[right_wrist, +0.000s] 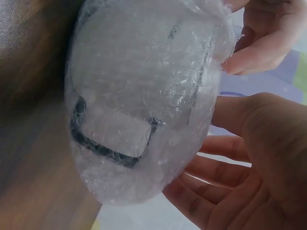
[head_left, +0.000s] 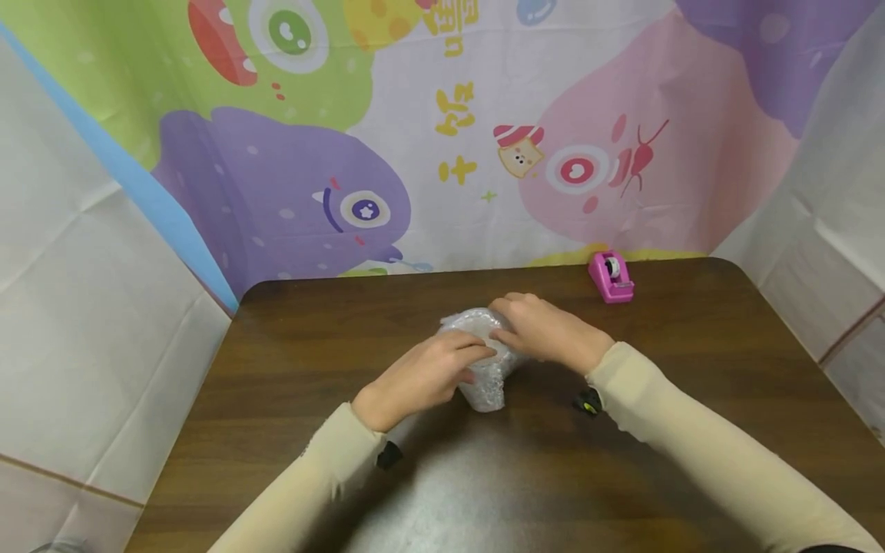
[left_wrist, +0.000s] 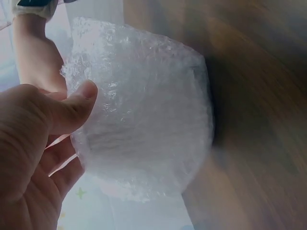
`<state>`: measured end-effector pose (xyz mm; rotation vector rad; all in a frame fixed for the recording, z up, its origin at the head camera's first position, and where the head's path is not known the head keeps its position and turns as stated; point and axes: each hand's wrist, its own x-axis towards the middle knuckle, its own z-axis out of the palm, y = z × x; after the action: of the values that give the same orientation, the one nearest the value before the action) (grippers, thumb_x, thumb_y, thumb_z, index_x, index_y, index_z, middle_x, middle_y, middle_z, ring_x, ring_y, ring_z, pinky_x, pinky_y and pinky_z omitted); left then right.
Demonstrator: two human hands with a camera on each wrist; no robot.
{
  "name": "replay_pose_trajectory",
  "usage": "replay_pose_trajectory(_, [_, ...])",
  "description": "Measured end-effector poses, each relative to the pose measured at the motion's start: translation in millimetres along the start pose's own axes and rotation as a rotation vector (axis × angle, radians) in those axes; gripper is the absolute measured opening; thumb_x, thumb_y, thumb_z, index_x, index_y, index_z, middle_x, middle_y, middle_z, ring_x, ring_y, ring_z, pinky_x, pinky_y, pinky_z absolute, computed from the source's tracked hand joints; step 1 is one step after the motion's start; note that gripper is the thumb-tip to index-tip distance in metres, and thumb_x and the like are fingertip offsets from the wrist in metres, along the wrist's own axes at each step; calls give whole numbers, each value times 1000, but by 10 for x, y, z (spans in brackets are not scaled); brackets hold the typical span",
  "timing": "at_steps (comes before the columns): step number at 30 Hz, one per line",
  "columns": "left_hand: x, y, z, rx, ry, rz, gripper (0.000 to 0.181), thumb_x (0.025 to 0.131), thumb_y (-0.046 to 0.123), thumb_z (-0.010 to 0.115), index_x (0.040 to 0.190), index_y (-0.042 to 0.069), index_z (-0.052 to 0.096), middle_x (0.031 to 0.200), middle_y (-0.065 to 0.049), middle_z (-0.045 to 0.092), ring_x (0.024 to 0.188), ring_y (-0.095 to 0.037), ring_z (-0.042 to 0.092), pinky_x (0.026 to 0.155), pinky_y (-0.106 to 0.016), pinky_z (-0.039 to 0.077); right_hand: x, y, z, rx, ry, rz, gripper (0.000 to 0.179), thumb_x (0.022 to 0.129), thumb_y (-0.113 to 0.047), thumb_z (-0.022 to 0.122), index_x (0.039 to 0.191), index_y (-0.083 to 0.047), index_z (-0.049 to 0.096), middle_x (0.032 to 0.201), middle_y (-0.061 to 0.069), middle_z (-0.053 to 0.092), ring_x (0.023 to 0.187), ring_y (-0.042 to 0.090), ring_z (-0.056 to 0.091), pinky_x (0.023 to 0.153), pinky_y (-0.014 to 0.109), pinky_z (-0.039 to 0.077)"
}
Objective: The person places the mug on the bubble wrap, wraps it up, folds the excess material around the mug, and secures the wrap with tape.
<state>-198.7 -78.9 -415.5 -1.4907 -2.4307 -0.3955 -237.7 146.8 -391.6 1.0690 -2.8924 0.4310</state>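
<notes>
Head view: left grip (head_left: 427, 374) and right grip (head_left: 548, 330) hold a crinkly, rounded bubble-wrap bundle (head_left: 487, 382).

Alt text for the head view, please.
A person's left hand and right hand hold a bubble-wrapped bundle at a brown table. A pink tape dispenser stands by the far edge, to the right; a cartoon-monster curtain hangs behind.

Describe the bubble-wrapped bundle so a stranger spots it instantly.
On the brown table, look between the left hand and right hand. The bundle they hold is pale and rounded. Shiny clear bubble wrap sets it apart from the pink tape dispenser farther back, right.
</notes>
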Motion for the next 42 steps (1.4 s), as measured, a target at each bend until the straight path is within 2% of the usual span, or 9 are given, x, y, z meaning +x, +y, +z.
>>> replay_pose_trajectory(9, [-74,-62,-22,25,8,-25,38,85,-1,80,120,12,75,113,0,71,106,-13,66,93,-24,57,-144,-17,-30,34,5,8,37,99,-17,69,121,12,64,96,18,70,83,25,66,75,41,60])
replay_pose_trajectory(13, [-98,-77,-31,8,8,-29,40,84,-7,77,119,12,75,115,-1,70,106,-12,66,90,-23,58,-196,-12,-23,74,32,7,39,98,-15,69,123,13,63,101,21,73,88,29,69,81,46,60])
replay_pose_trajectory(16, [-105,-99,-32,12,16,-15,42,82,-10,76,118,11,75,116,-2,71,113,-18,66,100,-28,56,-230,-13,-18,84,56,-2,40,97,-14,69,124,14,63,107,24,73,97,35,72,86,49,60])
replay_pose_trajectory(20, [-110,-131,-40,23,32,23,43,80,-13,75,116,8,75,116,-3,75,126,-29,64,116,-41,45,-271,-16,-18,100,75,-6,40,96,-13,70,124,15,63,108,26,73,98,35,72,86,49,60])
replay_pose_trajectory(27, [-132,-166,-42,13,35,25,45,79,-16,74,118,7,75,119,-4,75,131,-31,62,118,-41,43,-366,12,-46,164,58,-2,42,95,-13,72,126,13,63,110,24,74,97,33,72,86,48,61])
replay_pose_trajectory(31, [-154,-174,-31,-1,13,-9,44,82,-12,74,122,7,73,123,-6,73,134,-32,59,118,-40,43,-453,79,-81,234,-7,-14,45,93,-10,75,132,8,62,121,25,70,95,30,73,84,44,62])
replay_pose_trajectory(35, [-181,-189,-21,-45,-20,-37,42,86,3,80,127,7,71,127,-6,72,138,-32,55,120,-40,40,-526,152,-81,255,-56,-46,50,88,-13,80,135,-1,65,141,32,55,98,32,72,82,42,63])
replay_pose_trajectory(39, [-196,-214,1,-51,-12,-35,50,83,24,85,129,8,71,128,-5,72,139,-32,54,121,-40,40,-552,200,-48,233,-31,-86,53,82,-18,84,132,-7,70,150,35,45,109,39,68,87,46,61])
replay_pose_trajectory(42, [-195,-221,27,0,17,-26,56,79,33,86,128,9,72,128,-4,73,139,-32,55,121,-42,40,-543,209,2,243,-12,-100,54,80,-19,86,131,-8,71,150,34,45,103,34,69,85,46,61])
